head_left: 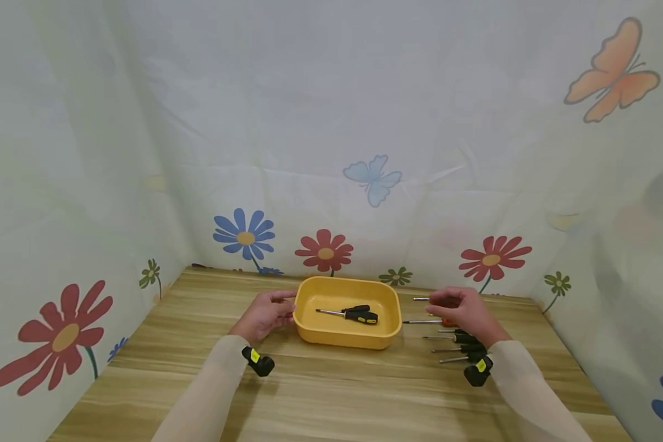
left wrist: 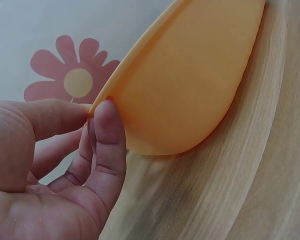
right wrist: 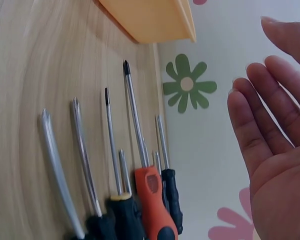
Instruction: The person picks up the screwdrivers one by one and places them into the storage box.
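Note:
My left hand [head_left: 262, 316] pinches the left rim of a yellow plastic bin [head_left: 342, 339], thumb and forefinger meeting at its edge in the left wrist view. Inside the bin lie black-handled screwdrivers [head_left: 361, 315], partly overlapping. Over a row of screwdrivers right of the bin hovers my right hand [head_left: 469, 312]. Its fingers are extended and hold nothing in the right wrist view. Among the row is an orange-handled screwdriver [right wrist: 154, 202], with a black-handled screwdriver [right wrist: 171, 197] beside it nearer the wall. In the head view, my right hand hides some of the handles.
The wooden table [head_left: 331, 393] meets a white cloth backdrop [head_left: 287, 123] printed with flowers and butterflies, close behind the bin. More screwdrivers [head_left: 458, 350] lie toward the near side of the row. A black wrist camera [head_left: 258, 362] sits on the left sleeve.

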`<control>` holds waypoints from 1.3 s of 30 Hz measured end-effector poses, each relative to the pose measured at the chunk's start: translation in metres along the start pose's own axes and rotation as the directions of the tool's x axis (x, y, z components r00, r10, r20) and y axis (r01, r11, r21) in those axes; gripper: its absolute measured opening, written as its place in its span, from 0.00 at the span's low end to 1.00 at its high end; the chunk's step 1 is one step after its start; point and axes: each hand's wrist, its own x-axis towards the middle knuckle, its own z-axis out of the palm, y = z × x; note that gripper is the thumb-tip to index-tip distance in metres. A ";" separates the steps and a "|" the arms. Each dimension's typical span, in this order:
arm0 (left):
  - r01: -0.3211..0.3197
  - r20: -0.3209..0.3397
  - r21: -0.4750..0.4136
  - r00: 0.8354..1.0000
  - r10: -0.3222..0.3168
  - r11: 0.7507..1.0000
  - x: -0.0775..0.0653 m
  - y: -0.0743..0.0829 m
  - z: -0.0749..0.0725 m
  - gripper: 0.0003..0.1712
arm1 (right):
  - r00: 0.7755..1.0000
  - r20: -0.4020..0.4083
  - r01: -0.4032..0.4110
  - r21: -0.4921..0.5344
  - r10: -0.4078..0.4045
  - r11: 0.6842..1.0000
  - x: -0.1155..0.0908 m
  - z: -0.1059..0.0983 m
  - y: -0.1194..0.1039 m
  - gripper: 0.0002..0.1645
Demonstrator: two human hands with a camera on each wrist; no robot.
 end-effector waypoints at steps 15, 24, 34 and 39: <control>0.001 0.003 0.001 1.000 -0.001 1.000 0.000 0.001 0.000 0.26 | 1.000 0.016 -0.022 0.054 0.021 0.998 -0.023 -0.015 0.016 0.22; 0.007 0.001 -0.005 1.000 -0.007 1.000 0.001 -0.001 -0.001 0.27 | 0.999 -0.027 -0.036 0.038 0.037 0.999 -0.037 -0.024 0.029 0.23; 0.009 -0.010 -0.020 1.000 -0.010 1.000 0.001 -0.002 0.000 0.26 | 0.994 -0.058 -0.097 0.006 0.097 0.995 -0.054 -0.039 0.044 0.29; 0.002 -0.007 -0.018 1.000 -0.002 1.000 0.002 -0.002 0.000 0.26 | 0.993 -0.061 -0.106 0.005 0.106 0.994 -0.062 -0.045 0.051 0.30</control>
